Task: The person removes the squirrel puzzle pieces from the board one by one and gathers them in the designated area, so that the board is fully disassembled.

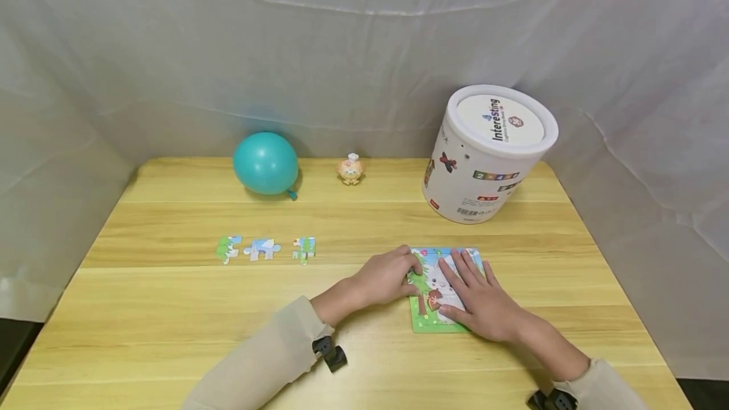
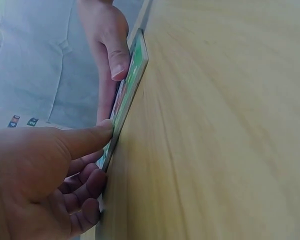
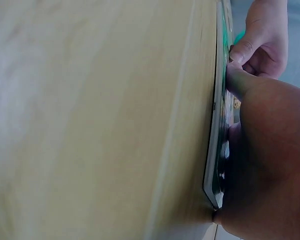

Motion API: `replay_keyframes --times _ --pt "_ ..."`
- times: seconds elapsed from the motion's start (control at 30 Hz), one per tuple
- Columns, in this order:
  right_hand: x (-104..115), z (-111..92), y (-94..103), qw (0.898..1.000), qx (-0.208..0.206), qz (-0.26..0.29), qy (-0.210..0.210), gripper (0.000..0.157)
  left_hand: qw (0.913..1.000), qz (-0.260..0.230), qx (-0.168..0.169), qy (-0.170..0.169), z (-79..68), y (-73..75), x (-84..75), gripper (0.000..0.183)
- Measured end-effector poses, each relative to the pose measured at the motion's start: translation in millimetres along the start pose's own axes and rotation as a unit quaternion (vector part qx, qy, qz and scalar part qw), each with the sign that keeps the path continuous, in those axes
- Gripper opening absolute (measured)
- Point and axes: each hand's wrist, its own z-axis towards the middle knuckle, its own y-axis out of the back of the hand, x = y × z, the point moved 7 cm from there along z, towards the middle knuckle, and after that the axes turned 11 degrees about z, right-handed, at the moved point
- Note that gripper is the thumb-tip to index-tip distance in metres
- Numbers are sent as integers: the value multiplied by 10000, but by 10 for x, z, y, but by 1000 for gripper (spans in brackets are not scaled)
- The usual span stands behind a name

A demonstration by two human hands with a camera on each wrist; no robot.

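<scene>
A jigsaw puzzle (image 1: 424,323) with a white animal and a green tree lies in its board on the wooden table. My left hand (image 1: 387,278) grips the board's left edge, thumb on top and the other fingers curled at the side. In the left wrist view the board (image 2: 136,65) appears edge-on beside that thumb. My right hand (image 1: 490,309) lies with fingers spread over the right half of the picture, covering much of it. From the right wrist, the board's edge (image 3: 214,135) shows under the palm.
Loose jigsaw pieces (image 1: 263,248) lie in a row on the left of the table. Behind them sits a teal balloon (image 1: 266,163), with a small chef-hatted figurine (image 1: 350,169) to its right. A large white lidded tub (image 1: 484,176) stands at the back right, before a grey cloth (image 1: 364,68).
</scene>
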Motion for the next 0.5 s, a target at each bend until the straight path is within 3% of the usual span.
replay_keyframes --times 0.5 --pt "-12 5 -9 10000 -17 -3 -7 85 9998 24 154 86 38 -27 -9 36"
